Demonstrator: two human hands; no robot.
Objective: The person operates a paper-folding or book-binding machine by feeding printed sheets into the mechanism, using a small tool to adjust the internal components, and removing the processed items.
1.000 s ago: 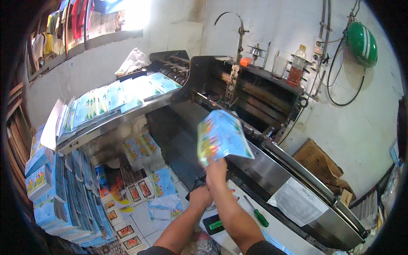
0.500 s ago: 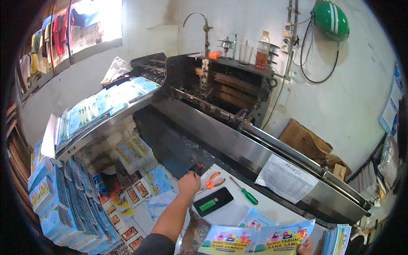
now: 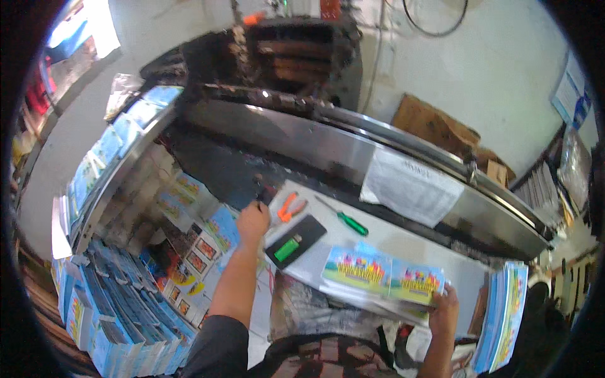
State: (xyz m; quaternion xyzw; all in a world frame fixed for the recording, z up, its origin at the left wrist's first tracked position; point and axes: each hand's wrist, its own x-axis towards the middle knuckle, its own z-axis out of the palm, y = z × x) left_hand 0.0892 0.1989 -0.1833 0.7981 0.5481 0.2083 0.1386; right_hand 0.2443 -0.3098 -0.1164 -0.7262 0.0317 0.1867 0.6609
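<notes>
My right hand (image 3: 445, 310) grips the right edge of a blue and yellow printed cover sheet (image 3: 356, 269), thumb on top, over the white board (image 3: 460, 258). The sheet carries two matching prints side by side. To the left, my left hand (image 3: 253, 220) is closed by a small dark object (image 3: 266, 194) at the board's far left corner; whether it grips that object is not plain. Close to it lie orange-handled pliers (image 3: 287, 209). A black phone (image 3: 296, 242) with a green lighter (image 3: 287, 249) on it lies nearer me. Farther right is a green-handled screwdriver (image 3: 351, 223).
Tall stacks of blue booklets (image 3: 126, 315) stand at the lower left, and another booklet stack (image 3: 501, 315) at the right. A metal machine rail (image 3: 283, 132) runs behind the board, with a paper sheet (image 3: 409, 187) on it. Printed sheets cover a ledge (image 3: 107, 151) at the left.
My view has tilted downward, so the scene sits higher. The printed sheet, lifted and tilted before, now lies flatter over the board in my right hand. My left hand stays by the dark object.
</notes>
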